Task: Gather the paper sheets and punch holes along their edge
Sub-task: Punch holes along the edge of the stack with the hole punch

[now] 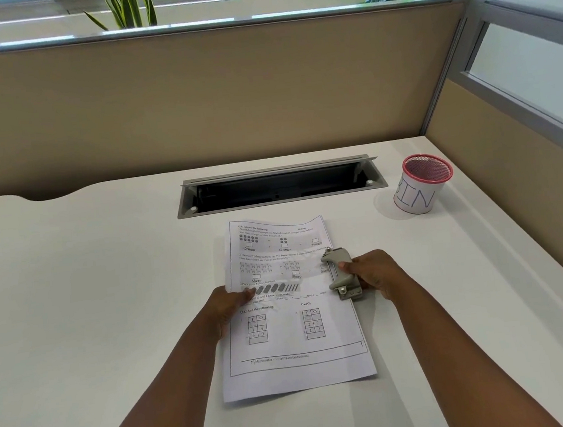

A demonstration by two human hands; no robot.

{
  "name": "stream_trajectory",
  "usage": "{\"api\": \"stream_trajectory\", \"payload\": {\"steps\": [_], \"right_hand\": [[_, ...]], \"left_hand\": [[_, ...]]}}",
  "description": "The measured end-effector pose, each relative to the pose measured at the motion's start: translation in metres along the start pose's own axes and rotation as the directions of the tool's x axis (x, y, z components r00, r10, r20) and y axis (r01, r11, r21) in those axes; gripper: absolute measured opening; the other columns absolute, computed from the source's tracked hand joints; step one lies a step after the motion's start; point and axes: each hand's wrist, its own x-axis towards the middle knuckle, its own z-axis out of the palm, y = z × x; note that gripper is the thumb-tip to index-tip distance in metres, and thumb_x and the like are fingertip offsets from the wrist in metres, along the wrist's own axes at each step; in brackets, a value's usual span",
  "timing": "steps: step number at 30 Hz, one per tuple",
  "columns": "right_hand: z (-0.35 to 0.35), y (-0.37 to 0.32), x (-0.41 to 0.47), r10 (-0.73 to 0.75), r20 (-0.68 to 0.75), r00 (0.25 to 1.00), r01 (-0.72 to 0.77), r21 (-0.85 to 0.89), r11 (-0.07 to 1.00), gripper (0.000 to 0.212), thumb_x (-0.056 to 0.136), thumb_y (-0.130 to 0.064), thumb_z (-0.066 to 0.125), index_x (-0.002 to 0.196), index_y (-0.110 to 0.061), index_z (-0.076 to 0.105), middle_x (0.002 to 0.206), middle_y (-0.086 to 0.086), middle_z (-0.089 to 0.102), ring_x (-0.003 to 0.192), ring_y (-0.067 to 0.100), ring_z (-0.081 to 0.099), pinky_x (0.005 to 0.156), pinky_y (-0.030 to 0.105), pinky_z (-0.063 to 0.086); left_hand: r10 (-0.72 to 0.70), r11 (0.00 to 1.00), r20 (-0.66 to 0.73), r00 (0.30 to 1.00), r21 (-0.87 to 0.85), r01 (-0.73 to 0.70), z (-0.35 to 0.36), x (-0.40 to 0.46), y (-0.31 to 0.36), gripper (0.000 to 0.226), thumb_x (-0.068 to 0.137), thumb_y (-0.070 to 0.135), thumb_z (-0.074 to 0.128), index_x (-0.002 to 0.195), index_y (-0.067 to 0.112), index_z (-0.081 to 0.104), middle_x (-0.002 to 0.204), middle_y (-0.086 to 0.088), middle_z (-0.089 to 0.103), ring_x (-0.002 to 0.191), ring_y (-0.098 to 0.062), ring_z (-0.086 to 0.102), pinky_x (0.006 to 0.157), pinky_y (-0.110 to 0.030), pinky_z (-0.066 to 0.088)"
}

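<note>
Holding the paper sheets (290, 302) flat near the middle of the tabletop (91, 283), we judge we are at the punching step: the stack looks gathered, its edges nearly flush. Our left hand (229, 308) presses on the sheets' left edge, fingers laid fairly straight across the print. Our right hand (374, 276) curls around the hole punch (342, 274), which sits astride the sheets' right edge, about halfway along it. Next, we think, comes a firm push down on the lever, with the edge seated fully in the slot; whether it is seated we cannot tell. The sheets are thin, white, printed worksheets, limp and easily shifted. The punch is grey, smooth and metallic-looking, with a curved lever over a flat base. Toward the tabletop's far right corner stands a round pink mesh cup (423, 184) wrapped in lettered paper
</note>
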Motion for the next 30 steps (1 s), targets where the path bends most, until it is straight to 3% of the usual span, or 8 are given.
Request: {"api": "stream_trajectory", "payload": {"steps": [2,5,7,11,14,16,23,30], "right_hand": [[-0.002,0.001,0.002,-0.02,-0.024,1.0,0.018,-0.081,0.997,0.041,0.079,-0.023,0.071,0.049,-0.011,0.047,0.064,0.011,0.049,0.071,0.023,0.047,0.071,0.031,0.037],[-0.004,-0.002,0.002,-0.023,-0.046,0.999,0.009,-0.292,0.956,0.049,0.081,-0.029,0.068,0.045,-0.013,0.038,0.051,0.006,0.04,0.052,0.019,0.039,0.055,0.026,0.032],[-0.005,-0.006,0.003,-0.007,-0.048,0.999,-0.011,-0.366,0.93,0.048,0.081,-0.033,0.067,0.047,-0.011,0.04,0.052,0.006,0.044,0.052,0.019,0.042,0.051,0.027,0.033],[-0.005,-0.019,0.008,0.028,-0.106,0.994,-0.062,-0.326,0.943,0.044,0.087,-0.043,0.056,0.068,-0.003,0.056,0.064,0.01,0.057,0.072,0.029,0.06,0.079,0.037,0.054],[-0.001,-0.023,0.016,-0.012,-0.261,0.965,-0.079,-0.334,0.939,0.049,0.095,-0.039,0.037,0.105,0.003,0.061,0.097,0.019,0.067,0.096,0.034,0.062,0.092,0.04,0.048],[0.007,-0.023,0.021,-0.048,-0.339,0.939,-0.062,-0.306,0.95,0.051,0.098,-0.035,0.031,0.116,0.006,0.055,0.121,0.025,0.059,0.115,0.038,0.053,0.096,0.039,0.042],[0.031,-0.014,0.034,-0.1,-0.411,0.906,-0.038,-0.316,0.948,0.048,0.099,-0.037,0.025,0.124,-0.001,0.045,0.127,0.024,0.052,0.116,0.041,0.05,0.094,0.043,0.04],[0.036,-0.002,0.042,-0.263,-0.509,0.82,-0.061,-0.534,0.844,0.042,0.097,-0.035,0.034,0.121,-0.002,0.044,0.125,0.024,0.044,0.112,0.04,0.044,0.089,0.045,0.04]], "left_hand": [[0.005,1.0,-0.013,1.0,-0.004,-0.005,0.001,0.0,0.0,0.01,0.081,0.01,0.07,0.082,0.005,0.061,0.075,-0.001,0.065,0.069,-0.01,0.061,0.057,-0.021,0.044],[0.004,1.0,-0.024,1.0,0.015,-0.003,0.002,-0.002,0.002,0.039,0.08,0.012,0.071,0.112,-0.007,0.057,0.103,-0.016,0.067,0.092,-0.025,0.064,0.08,-0.029,0.049],[-0.004,1.0,-0.03,1.0,0.021,0.004,0.002,-0.006,0.004,0.049,0.08,0.012,0.071,0.121,-0.009,0.053,0.118,-0.021,0.063,0.108,-0.034,0.061,0.091,-0.035,0.047],[-0.014,1.0,-0.019,1.0,0.021,0.015,0.003,-0.009,0.008,0.048,0.08,0.011,0.07,0.121,-0.008,0.054,0.121,-0.024,0.062,0.111,-0.037,0.06,0.1,-0.043,0.046],[-0.019,0.999,0.004,1.0,0.03,0.018,0.002,-0.01,0.009,0.049,0.081,0.012,0.07,0.122,-0.008,0.054,0.122,-0.025,0.062,0.112,-0.037,0.059,0.102,-0.045,0.045],[-0.023,0.999,0.009,1.0,0.032,0.022,0.002,-0.012,0.01,0.047,0.081,0.012,0.07,0.121,-0.007,0.056,0.121,-0.026,0.062,0.111,-0.037,0.06,0.102,-0.045,0.045],[-0.026,0.999,0.006,1.0,0.023,0.026,0.002,-0.014,0.012,0.041,0.081,0.011,0.069,0.118,-0.006,0.059,0.117,-0.025,0.065,0.1,-0.034,0.064,0.091,-0.039,0.05],[-0.032,0.999,-0.003,0.999,0.008,0.032,0.003,-0.011,0.011,0.047,0.081,0.011,0.069,0.122,-0.008,0.055,0.121,-0.025,0.062,0.112,-0.037,0.06,0.103,-0.047,0.044]]}}
